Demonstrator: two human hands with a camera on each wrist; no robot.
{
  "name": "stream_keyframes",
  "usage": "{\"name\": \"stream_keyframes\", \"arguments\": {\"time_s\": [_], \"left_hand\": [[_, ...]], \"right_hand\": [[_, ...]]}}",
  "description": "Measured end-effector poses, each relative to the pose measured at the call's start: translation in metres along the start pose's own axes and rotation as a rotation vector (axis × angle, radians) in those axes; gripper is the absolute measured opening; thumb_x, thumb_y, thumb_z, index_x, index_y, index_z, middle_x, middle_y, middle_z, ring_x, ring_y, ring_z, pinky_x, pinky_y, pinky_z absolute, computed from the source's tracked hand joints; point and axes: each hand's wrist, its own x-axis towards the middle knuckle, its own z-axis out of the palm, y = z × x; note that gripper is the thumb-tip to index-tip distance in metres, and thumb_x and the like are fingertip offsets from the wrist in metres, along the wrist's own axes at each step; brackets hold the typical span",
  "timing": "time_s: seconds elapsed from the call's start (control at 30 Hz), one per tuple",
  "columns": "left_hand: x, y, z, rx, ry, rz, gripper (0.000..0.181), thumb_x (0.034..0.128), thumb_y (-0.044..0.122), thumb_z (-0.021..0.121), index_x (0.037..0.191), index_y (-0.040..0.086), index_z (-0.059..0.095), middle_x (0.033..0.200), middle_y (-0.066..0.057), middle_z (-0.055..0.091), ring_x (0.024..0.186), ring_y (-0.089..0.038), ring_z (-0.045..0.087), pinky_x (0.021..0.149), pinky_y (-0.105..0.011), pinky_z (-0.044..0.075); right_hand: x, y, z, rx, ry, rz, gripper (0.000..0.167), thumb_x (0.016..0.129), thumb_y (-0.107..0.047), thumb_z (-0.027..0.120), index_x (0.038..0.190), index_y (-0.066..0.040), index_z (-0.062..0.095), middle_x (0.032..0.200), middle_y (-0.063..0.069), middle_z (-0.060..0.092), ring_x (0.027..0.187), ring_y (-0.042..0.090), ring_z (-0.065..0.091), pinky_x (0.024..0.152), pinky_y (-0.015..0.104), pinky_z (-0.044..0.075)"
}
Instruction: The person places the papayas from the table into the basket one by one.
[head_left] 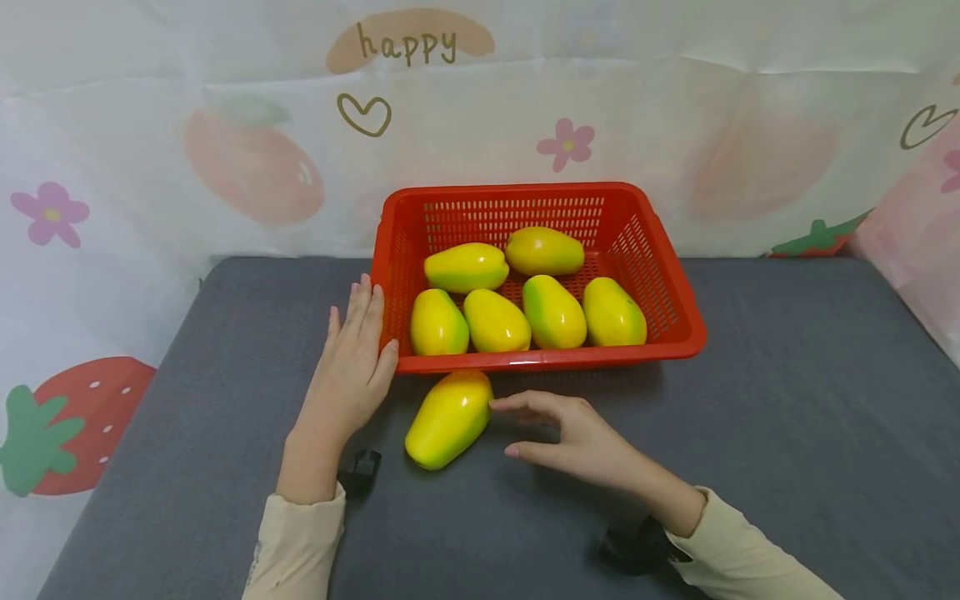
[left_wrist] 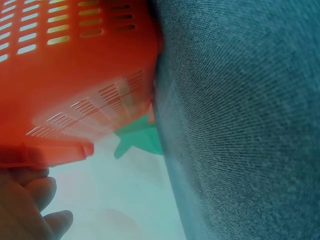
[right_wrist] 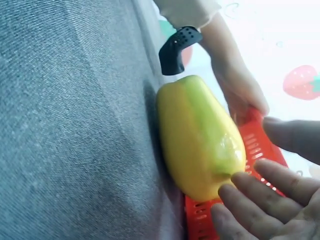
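Observation:
A yellow-green papaya point(head_left: 450, 421) lies on the grey cloth, just in front of the red plastic basket point(head_left: 540, 361). Several similar papayas point(head_left: 555, 312) sit inside that basket. My left hand point(head_left: 347, 371) rests its straight fingers along the basket's left rim. To the right of the loose papaya is my right hand point(head_left: 581, 437), thumb and fingers apart and holding nothing. Its index fingertip is at the papaya's side; whether it touches I cannot tell. In the right wrist view the fingers point(right_wrist: 272, 200) are spread beside the papaya's end.
A grey cloth point(head_left: 787, 400) covers the table. Behind it hangs a white backdrop point(head_left: 465, 125) printed with fruit, flowers and the word "happy". The basket stands near the table's back edge. Each wrist wears a small black device point(head_left: 360, 473).

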Motion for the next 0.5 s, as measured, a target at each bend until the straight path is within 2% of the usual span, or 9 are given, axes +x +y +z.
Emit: {"name": "stream_keyframes", "arguments": {"time_s": [0.23, 0.5], "left_hand": [[0.001, 0.001, 0.000, -0.008, -0.006, -0.003, 0.064, 0.0971, 0.024, 0.039, 0.149, -0.002, 0.012, 0.157, -0.014, 0.004, 0.144, -0.025, 0.001, 0.114, -0.048, 0.001], [0.000, 0.000, 0.000, -0.013, -0.008, 0.001, 0.065, 0.0967, 0.022, 0.041, 0.149, -0.003, 0.013, 0.157, -0.015, 0.004, 0.144, -0.026, 0.001, 0.114, -0.049, 0.001]], "right_hand": [[0.001, 0.002, 0.004, 0.003, 0.053, 0.032, 0.049, 0.083, -0.011, 0.071, 0.128, -0.002, 0.055, 0.129, 0.009, 0.057, 0.117, 0.024, 0.055, 0.095, 0.034, 0.046], [0.013, 0.005, 0.012, 0.016, 0.067, 0.025, 0.048, 0.085, -0.015, 0.070, 0.129, -0.003, 0.054, 0.130, 0.009, 0.056, 0.119, 0.024, 0.053, 0.096, 0.037, 0.045]]}}
